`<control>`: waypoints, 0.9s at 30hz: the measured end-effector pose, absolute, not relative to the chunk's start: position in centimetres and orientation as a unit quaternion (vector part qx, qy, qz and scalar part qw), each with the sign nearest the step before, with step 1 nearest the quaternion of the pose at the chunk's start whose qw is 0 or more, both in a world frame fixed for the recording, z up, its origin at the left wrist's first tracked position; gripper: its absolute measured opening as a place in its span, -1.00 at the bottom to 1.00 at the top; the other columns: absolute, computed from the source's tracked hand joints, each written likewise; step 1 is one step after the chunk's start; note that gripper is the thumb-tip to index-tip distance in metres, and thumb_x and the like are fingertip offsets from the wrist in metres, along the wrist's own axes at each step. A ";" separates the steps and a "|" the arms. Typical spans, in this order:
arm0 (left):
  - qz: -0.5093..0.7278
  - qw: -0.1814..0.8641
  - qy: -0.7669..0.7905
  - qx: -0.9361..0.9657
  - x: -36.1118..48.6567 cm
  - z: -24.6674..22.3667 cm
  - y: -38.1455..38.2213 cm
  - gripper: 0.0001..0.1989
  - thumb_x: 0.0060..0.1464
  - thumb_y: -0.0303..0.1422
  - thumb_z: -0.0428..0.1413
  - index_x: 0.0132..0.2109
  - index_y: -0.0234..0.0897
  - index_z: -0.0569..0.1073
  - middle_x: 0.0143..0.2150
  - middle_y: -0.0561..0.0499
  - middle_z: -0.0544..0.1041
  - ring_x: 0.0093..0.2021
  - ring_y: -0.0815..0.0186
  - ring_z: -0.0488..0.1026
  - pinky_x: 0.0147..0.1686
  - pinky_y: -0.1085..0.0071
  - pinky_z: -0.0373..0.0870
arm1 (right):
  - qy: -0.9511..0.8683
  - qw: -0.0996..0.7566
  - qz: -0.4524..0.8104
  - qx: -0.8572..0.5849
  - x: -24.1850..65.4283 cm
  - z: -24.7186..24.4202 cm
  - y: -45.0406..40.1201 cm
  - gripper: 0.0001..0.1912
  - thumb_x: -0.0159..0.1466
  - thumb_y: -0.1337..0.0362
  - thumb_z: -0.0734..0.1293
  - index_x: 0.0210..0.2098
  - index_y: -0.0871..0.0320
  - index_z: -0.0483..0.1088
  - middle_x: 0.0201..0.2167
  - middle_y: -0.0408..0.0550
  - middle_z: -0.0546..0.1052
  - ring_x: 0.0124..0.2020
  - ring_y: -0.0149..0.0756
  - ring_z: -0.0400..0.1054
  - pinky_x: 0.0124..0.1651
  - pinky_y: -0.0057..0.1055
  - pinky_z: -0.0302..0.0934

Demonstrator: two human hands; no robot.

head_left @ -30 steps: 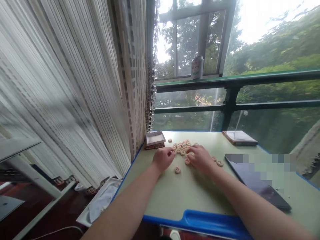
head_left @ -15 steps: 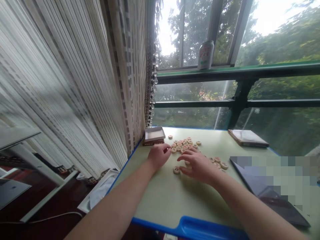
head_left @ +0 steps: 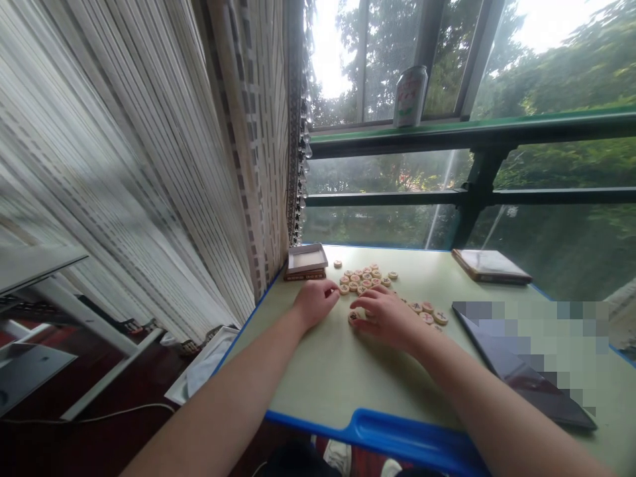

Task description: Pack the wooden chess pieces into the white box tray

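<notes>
My left hand (head_left: 317, 305) rests on the table at the left edge of a cluster of round wooden Chinese chess pieces (head_left: 366, 283). Its fingers are curled in, with the tips beside the nearest piece; whether they hold anything is hidden. My right hand (head_left: 385, 317) lies palm down over the near side of the cluster. Between its thumb and forefinger sits one Chinese chess piece (head_left: 353, 318) with a dark character. More pieces (head_left: 426, 318) lie right of this hand, some partly covered by it. A single piece (head_left: 338, 264) stands apart at the back.
A shallow open box (head_left: 308, 257) lies at the table's back left. At the back right is a flat white-topped box (head_left: 491, 266). A dark tablet-like slab (head_left: 521, 371) covers the right side. A blue tray edge (head_left: 397, 430) runs along the front; a can (head_left: 410, 98) stands on the window rail.
My right hand has shifted away from me towards the cluster, and the piece at its thumb has moved with it. My left hand stays by the cluster. The view has tilted slightly down.
</notes>
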State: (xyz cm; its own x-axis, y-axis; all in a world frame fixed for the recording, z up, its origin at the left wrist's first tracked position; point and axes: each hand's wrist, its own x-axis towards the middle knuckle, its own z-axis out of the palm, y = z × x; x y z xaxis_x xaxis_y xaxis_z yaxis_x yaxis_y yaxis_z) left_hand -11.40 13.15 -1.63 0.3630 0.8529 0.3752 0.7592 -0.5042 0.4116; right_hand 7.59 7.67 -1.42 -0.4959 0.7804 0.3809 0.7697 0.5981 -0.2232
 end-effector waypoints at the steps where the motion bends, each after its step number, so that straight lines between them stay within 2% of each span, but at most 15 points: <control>1: 0.277 0.083 0.490 0.822 -11.4 -1.7 13.1 -0.76 0.04 -0.34 0.01 -0.31 -0.26 0.57 -0.44 0.03 0.56 -0.42 0.37 0.41 -0.38 0.49 0.27 | -0.866 0.225 0.011 -0.446 7.5 -1.5 7.7 -0.75 0.20 0.14 0.29 -0.20 0.06 0.51 -0.25 -0.02 0.53 -0.12 -0.13 0.27 -0.03 -0.21 0.16; 5: 0.281 0.074 0.484 0.825 -11.4 -1.9 13.2 -0.77 0.03 -0.34 0.02 -0.32 -0.26 0.57 -0.42 0.02 0.57 -0.40 0.35 0.44 -0.36 0.48 0.29 | -0.866 0.220 0.011 -0.448 7.4 -1.7 7.9 -0.77 0.23 0.19 0.24 -0.27 0.05 0.53 -0.31 -0.03 0.54 -0.17 -0.16 0.28 -0.06 -0.25 0.17; 10: 0.312 0.040 0.498 0.808 -11.8 -1.8 13.4 -0.76 0.06 -0.41 0.00 -0.24 -0.29 0.56 -0.28 -0.06 0.59 -0.28 0.31 0.49 -0.20 0.45 0.34 | -0.859 0.213 -0.001 -0.465 7.6 -1.8 7.7 -0.76 0.24 0.23 0.22 -0.25 0.04 0.53 -0.28 -0.01 0.55 -0.14 -0.13 0.28 -0.08 -0.23 0.19; 15: 0.297 0.041 0.478 0.826 -12.0 -2.0 13.2 -0.77 0.04 -0.42 0.02 -0.24 -0.27 0.56 -0.27 -0.05 0.60 -0.24 0.29 0.50 -0.18 0.42 0.37 | -0.854 0.229 -0.029 -0.466 7.5 -2.3 7.3 -0.67 0.24 0.20 0.22 -0.06 0.06 0.46 -0.08 0.02 0.50 -0.04 -0.08 0.27 -0.02 -0.16 0.20; 19: 0.349 0.012 0.478 0.806 -12.2 -2.2 13.4 -0.79 0.04 -0.43 0.01 -0.26 -0.26 0.55 -0.30 -0.04 0.59 -0.29 0.31 0.49 -0.20 0.43 0.39 | -0.855 0.254 -0.053 -0.449 7.4 -3.2 7.7 -0.58 0.26 0.16 0.18 0.08 0.07 0.35 0.06 0.03 0.42 0.07 -0.06 0.23 0.08 -0.08 0.17; 24: 0.399 -0.024 0.527 0.750 -12.8 -2.1 14.1 -0.77 0.05 -0.48 -0.01 -0.23 -0.28 0.53 -0.25 -0.07 0.58 -0.24 0.27 0.48 -0.18 0.38 0.40 | -0.827 0.272 -0.078 -0.486 7.4 -4.4 7.9 -0.48 0.24 0.03 0.18 0.13 0.11 0.29 0.05 0.06 0.43 0.08 -0.03 0.25 0.05 -0.07 0.22; 27: 0.424 -0.061 0.540 0.724 -13.4 -1.9 14.2 -0.76 0.10 -0.47 -0.04 -0.21 -0.29 0.51 -0.26 -0.08 0.57 -0.20 0.23 0.47 -0.15 0.34 0.38 | -0.814 0.281 -0.091 -0.500 6.5 -4.3 7.7 -0.48 0.26 0.03 0.15 0.14 0.11 0.27 0.08 0.05 0.41 0.12 -0.04 0.21 0.11 -0.07 0.17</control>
State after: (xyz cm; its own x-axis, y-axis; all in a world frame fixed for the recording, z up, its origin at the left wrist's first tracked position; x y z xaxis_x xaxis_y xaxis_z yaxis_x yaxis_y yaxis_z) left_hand -13.40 14.22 -1.85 0.0564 0.7309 0.6802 0.8345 -0.4085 0.3698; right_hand 6.45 7.65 -4.26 -0.3416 0.7630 0.5488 0.8650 0.4835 -0.1338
